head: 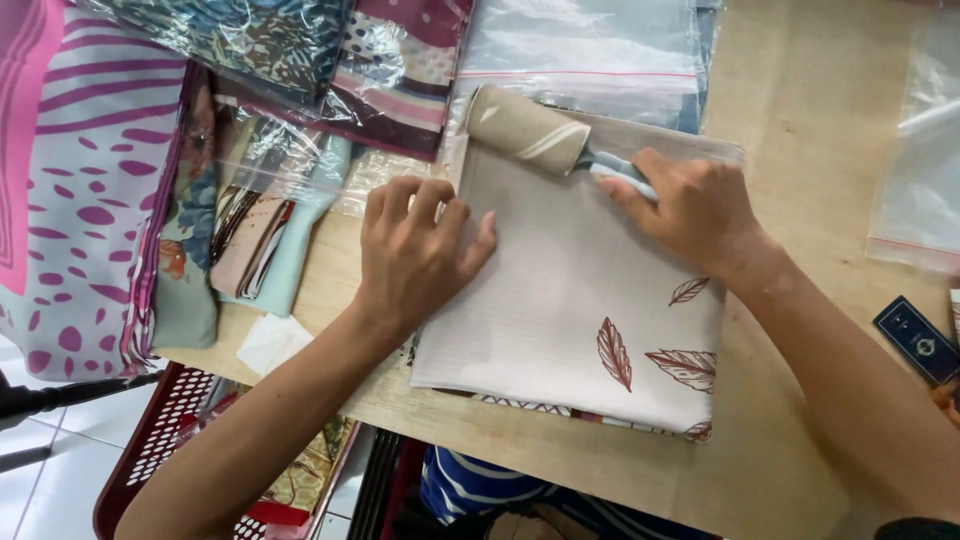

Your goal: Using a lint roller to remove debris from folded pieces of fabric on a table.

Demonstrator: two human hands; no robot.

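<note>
The left hand (pixel 418 250) lay flat with fingers spread on the folded beige cloth (pixel 580 300) at the middle of the table (pixel 800 110). The right hand (pixel 695 205) was closed around the handle of a lint roller (pixel 530 130), which rested on the cloth's far edge at twelve o'clock. Bagged fabrics (pixel 300 60) lay at ten o'clock.

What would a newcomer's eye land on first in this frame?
The folded beige cloth with red leaf prints at centre table, pinned flat by the left hand. At its top edge the right hand grips a lint roller. Bagged patterned fabrics lie stacked to the left.
</note>
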